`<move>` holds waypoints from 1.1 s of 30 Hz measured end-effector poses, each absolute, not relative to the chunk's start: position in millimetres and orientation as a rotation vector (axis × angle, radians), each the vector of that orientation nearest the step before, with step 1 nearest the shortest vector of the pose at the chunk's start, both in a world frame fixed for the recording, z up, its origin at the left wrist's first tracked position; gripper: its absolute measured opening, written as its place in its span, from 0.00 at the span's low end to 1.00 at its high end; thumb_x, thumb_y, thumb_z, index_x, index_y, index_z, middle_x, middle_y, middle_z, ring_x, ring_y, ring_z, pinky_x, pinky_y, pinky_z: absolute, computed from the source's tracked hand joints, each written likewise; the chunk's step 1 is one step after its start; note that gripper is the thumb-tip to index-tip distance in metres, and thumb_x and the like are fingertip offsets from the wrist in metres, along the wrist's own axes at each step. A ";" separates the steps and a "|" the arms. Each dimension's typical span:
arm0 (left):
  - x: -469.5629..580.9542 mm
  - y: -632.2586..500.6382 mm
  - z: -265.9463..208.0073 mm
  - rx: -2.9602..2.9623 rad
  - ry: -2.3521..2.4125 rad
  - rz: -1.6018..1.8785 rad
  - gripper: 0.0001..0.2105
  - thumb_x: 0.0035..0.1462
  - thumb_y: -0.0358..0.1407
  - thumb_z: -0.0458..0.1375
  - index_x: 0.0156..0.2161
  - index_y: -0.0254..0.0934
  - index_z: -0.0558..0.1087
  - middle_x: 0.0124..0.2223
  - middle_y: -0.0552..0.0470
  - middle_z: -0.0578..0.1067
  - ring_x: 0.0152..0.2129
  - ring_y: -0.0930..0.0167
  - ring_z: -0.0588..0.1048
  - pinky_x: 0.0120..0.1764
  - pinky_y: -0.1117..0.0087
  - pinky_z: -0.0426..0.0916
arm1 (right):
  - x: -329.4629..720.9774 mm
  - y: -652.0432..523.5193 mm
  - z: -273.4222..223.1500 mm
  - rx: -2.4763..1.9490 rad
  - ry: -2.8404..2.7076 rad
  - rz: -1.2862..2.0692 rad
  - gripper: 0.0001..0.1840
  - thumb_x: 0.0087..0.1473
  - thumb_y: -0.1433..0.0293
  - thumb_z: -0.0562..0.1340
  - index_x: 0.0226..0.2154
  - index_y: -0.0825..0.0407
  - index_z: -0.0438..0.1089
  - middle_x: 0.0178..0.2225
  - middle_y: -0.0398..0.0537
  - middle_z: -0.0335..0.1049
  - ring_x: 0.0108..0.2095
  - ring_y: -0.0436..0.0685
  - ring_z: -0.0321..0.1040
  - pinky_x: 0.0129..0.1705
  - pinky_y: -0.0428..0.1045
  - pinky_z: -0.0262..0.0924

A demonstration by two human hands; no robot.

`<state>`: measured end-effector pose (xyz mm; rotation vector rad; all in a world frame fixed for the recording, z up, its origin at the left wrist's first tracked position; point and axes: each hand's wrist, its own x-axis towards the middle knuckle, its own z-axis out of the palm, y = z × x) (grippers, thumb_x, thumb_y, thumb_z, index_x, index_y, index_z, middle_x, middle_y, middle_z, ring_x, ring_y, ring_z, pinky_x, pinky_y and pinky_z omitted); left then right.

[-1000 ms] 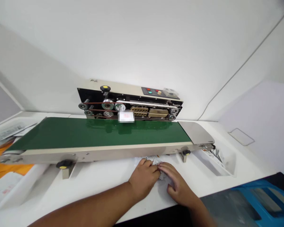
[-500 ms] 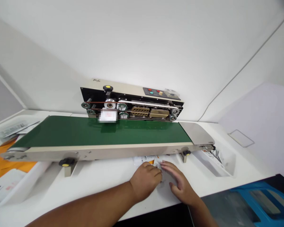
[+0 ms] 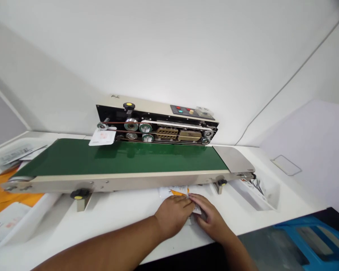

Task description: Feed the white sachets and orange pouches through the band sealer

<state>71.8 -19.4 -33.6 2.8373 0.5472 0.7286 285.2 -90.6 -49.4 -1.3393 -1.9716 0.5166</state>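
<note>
Below the conveyor's front rail, my left hand lies with its fingers curled over a small printed packet. My right hand closes on the same packet from the right, thumb beneath and fingers over its top. Most of the packet is hidden by both hands. Just beyond them lies a clear printed pouch with an orange piece beside it. A white pouch hangs at the left end of the band sealer, above the green conveyor belt.
At the left, a white bin holds orange and white pouches. Another white bin with packets sits at the right, under the conveyor's end. Black knobs stick out from the front rail. A blue crate stands lower right.
The white pouch has travelled left along the sealer, from the rollers to its left end. My right hand has closed in toward my left, and its fingers now grip the packet.
</note>
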 end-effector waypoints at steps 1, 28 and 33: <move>72.1 -19.0 -32.5 2.808 0.534 0.770 0.13 0.64 0.27 0.57 0.53 0.36 0.73 0.50 0.48 0.80 0.48 0.61 0.78 0.49 0.61 0.73 | 285.1 -89.4 -50.2 -1.342 -1.959 0.490 0.42 0.48 0.84 0.58 0.64 0.42 0.64 0.62 0.50 0.67 0.62 0.61 0.64 0.65 0.62 0.61; 62.6 -25.3 -20.8 2.943 0.550 0.835 0.15 0.67 0.30 0.52 0.55 0.45 0.68 0.44 0.53 0.76 0.32 0.70 0.75 0.31 0.73 0.68 | 284.4 -96.9 -54.8 -1.338 -1.748 -0.274 0.27 0.61 0.74 0.63 0.61 0.45 0.65 0.51 0.56 0.73 0.51 0.66 0.71 0.50 0.64 0.71; 62.6 -24.3 -22.2 2.955 0.552 0.814 0.11 0.66 0.29 0.51 0.51 0.43 0.69 0.42 0.52 0.76 0.28 0.71 0.74 0.28 0.73 0.67 | 281.9 -97.7 -55.8 -1.322 -1.777 -0.316 0.32 0.61 0.75 0.64 0.65 0.44 0.61 0.53 0.57 0.71 0.53 0.66 0.70 0.51 0.64 0.71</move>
